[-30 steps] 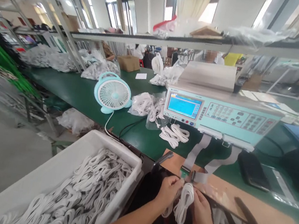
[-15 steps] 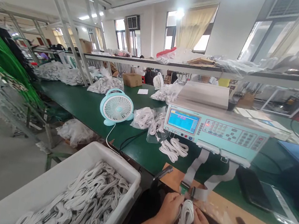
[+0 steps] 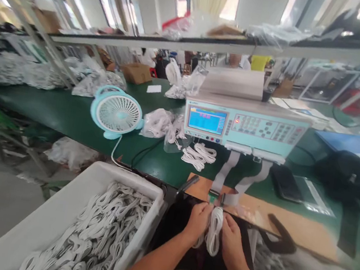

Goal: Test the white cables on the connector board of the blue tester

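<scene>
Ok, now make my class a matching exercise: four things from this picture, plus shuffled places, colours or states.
Column one
1. desk fan
2. coil of white cable
3. smartphone
4. plastic bin

Column two
A. heaped with coiled cables
B. between the left hand and right hand
C. light blue and white
D. black, lying on the green tabletop

Pairs: 1-C; 2-B; 3-D; 4-A

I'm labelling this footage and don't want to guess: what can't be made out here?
All in the head view:
- What the left hand pinches: covered by the hand itself.
- Text on the machine's screen: too small and blurred.
- Keypad labels: too small.
- White bin's near end: cut off by the bottom edge.
</scene>
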`<state>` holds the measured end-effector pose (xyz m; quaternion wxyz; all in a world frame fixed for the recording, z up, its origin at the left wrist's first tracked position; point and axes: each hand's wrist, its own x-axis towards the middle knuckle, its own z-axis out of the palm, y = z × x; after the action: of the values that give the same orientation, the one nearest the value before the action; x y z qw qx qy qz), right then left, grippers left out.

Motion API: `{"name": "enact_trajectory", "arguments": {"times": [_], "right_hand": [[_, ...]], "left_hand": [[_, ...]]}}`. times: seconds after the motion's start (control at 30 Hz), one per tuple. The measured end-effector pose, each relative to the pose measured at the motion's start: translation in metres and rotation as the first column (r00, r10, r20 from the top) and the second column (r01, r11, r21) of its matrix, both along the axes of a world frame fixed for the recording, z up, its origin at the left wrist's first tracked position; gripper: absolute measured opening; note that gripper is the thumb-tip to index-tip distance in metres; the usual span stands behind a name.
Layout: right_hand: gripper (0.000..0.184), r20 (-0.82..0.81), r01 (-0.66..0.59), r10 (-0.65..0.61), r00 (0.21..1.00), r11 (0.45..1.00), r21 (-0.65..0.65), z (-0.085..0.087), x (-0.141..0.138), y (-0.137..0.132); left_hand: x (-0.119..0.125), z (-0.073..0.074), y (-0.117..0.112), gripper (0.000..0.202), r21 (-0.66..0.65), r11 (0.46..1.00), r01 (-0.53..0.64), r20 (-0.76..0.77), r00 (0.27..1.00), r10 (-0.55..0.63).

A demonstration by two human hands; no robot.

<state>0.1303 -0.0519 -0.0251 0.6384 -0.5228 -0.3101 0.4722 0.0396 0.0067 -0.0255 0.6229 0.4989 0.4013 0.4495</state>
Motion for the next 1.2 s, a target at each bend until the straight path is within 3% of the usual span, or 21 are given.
{"name": "enact_trajectory", "arguments": {"times": [0.17, 0.67, 0.93, 1.2], "right_hand": [[0.033, 0.050, 0.029, -0.029, 0.998, 1.000, 0.003, 0.004, -0.005, -0.010], [0.030, -0.024, -0.001, 0.001, 1.000, 1.000, -0.005, 0.018, -0.005, -0.005], [0.031, -0.037, -0.010, 0.010, 0.999, 1.000, 0.007, 0.015, -0.003, -0.001], [0.028, -0.168, -0.019, 0.013, 0.986, 0.999, -0.031, 0.011, 0.001, 0.005]], "left_hand": [[-0.003, -0.001, -0.001, 0.042, 0.000, 0.999, 0.045, -0.019, 0.999, -0.045], [-0.008, 0.004, -0.002, 0.043, 0.060, 0.997, 0.050, -0.094, 0.995, -0.044], [-0.008, 0.005, -0.002, 0.043, 0.057, 0.997, 0.053, -0.078, 0.996, -0.049], [-0.006, 0.001, -0.001, 0.046, 0.025, 0.999, 0.038, -0.057, 0.998, -0.036]]}}
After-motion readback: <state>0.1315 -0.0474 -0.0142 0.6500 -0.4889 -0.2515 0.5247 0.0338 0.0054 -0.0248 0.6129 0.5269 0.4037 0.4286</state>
